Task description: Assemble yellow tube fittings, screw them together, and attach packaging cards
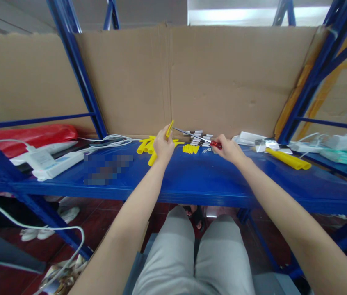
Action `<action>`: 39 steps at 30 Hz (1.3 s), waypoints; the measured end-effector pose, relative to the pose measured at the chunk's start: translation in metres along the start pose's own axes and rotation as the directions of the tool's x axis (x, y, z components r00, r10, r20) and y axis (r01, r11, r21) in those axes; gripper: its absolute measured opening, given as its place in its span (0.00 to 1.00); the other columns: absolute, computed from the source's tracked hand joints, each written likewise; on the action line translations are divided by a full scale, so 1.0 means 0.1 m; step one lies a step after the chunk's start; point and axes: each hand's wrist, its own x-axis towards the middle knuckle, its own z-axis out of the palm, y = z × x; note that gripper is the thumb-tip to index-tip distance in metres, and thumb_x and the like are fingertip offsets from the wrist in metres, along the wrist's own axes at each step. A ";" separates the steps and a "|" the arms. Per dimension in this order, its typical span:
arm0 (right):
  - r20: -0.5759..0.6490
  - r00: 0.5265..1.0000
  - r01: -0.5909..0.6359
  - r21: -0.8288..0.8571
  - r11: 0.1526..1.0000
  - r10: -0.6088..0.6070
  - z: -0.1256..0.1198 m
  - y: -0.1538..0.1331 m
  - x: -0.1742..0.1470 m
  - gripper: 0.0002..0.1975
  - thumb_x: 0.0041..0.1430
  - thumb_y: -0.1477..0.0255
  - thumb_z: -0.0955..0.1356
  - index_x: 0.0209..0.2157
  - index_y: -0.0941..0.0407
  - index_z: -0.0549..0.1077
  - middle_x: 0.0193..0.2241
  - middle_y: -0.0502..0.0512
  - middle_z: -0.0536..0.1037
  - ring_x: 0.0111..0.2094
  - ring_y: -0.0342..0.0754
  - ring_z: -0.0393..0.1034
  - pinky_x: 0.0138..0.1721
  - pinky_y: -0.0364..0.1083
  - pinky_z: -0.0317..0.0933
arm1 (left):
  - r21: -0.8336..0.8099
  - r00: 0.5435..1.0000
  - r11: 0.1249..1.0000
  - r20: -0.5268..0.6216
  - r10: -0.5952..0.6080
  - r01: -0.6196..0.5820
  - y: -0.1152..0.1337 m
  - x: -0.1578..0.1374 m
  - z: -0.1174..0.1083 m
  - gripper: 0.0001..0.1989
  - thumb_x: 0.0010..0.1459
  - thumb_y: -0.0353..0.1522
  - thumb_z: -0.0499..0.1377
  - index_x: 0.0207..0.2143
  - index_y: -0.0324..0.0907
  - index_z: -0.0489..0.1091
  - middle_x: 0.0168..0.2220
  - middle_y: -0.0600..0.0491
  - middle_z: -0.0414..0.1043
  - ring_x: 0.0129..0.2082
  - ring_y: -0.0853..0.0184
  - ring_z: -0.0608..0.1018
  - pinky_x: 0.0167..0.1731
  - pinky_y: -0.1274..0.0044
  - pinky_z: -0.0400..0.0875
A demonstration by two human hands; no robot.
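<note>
My left hand [163, 145] is closed round a small flat yellow piece [170, 128], held up above the blue shelf. In my right hand [229, 149] is a screwdriver [215, 144] with a red handle. Its long metal shaft points left, and the tip is close to the yellow piece; whether they touch I cannot tell. Several yellow tubes [145, 146] lie beside and behind my left hand. Between the hands are a row of small yellow pieces [190, 148], several black-and-white pieces [200, 138] and some tiny metal parts [206, 150].
The blue shelf [192, 176] stands against cardboard [222, 78], between blue posts. At left are a white power strip [58, 166], a coiled white cable [115, 141] and a red bag [35, 137]. Two longer yellow tubes [288, 159] lie at right.
</note>
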 end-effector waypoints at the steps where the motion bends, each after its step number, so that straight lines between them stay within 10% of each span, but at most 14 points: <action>1: -0.004 1.000 0.006 -0.011 1.000 -0.006 0.00 0.00 0.00 0.13 0.66 0.64 0.61 0.44 0.57 0.69 0.34 0.63 0.81 0.35 0.57 0.76 0.30 0.46 0.56 | -0.001 1.000 1.000 -0.001 -0.006 0.006 0.01 0.00 0.00 0.14 0.63 0.26 0.56 0.49 0.44 0.74 0.48 0.47 0.79 0.53 0.61 0.79 0.56 0.67 0.72; 39: 0.018 0.999 0.046 0.019 0.999 -0.046 -0.01 -0.05 0.00 0.15 0.67 0.63 0.59 0.42 0.57 0.72 0.38 0.64 0.80 0.37 0.56 0.74 0.32 0.47 0.58 | -0.018 0.999 0.999 -0.025 -0.035 0.034 0.03 0.01 -0.01 0.13 0.63 0.30 0.56 0.48 0.43 0.75 0.48 0.45 0.79 0.53 0.61 0.79 0.58 0.66 0.70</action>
